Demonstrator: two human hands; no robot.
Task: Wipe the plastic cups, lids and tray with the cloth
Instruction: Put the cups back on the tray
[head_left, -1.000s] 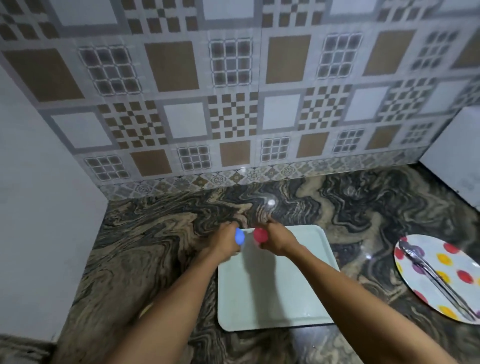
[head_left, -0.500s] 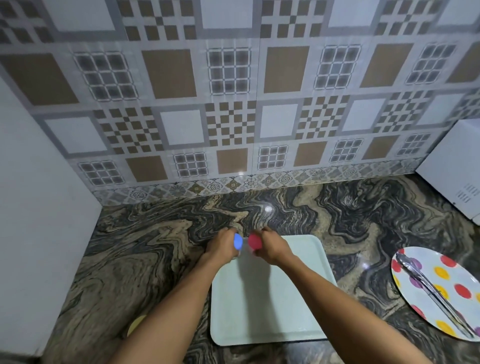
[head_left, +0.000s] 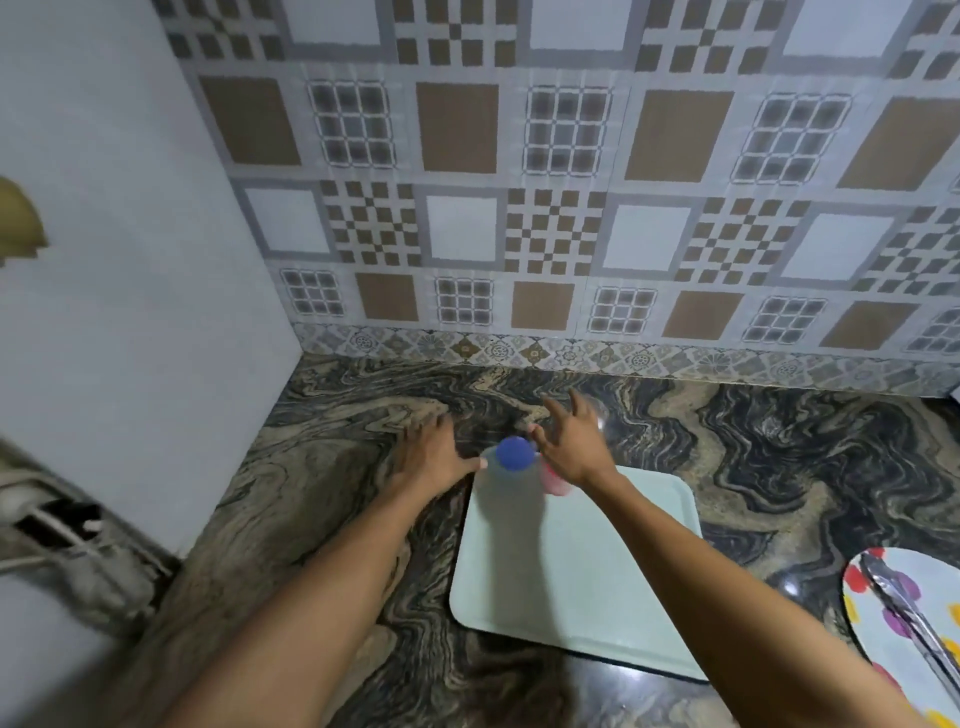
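A pale green tray (head_left: 571, 582) lies on the marbled counter. At its far left corner stands a clear plastic cup with a blue lid (head_left: 514, 453), and beside it a cup with a red lid (head_left: 555, 480), partly hidden under my right wrist. My left hand (head_left: 434, 454) hovers just left of the blue-lidded cup, fingers spread and holding nothing. My right hand (head_left: 569, 441) is raised above and behind the cups, fingers spread, also holding nothing. No cloth is in view.
A polka-dot plate (head_left: 872, 582) with metal tongs (head_left: 909, 613) sits at the right edge. The tiled wall (head_left: 519, 208) runs behind the counter. A white side wall (head_left: 130, 312) stands on the left, with a grey fixture (head_left: 67, 551) low beside it.
Both hands let go of the lidded cups, which now stand on the tray's far corner, and opened. The camera has turned left, so the tray sits further right in view.
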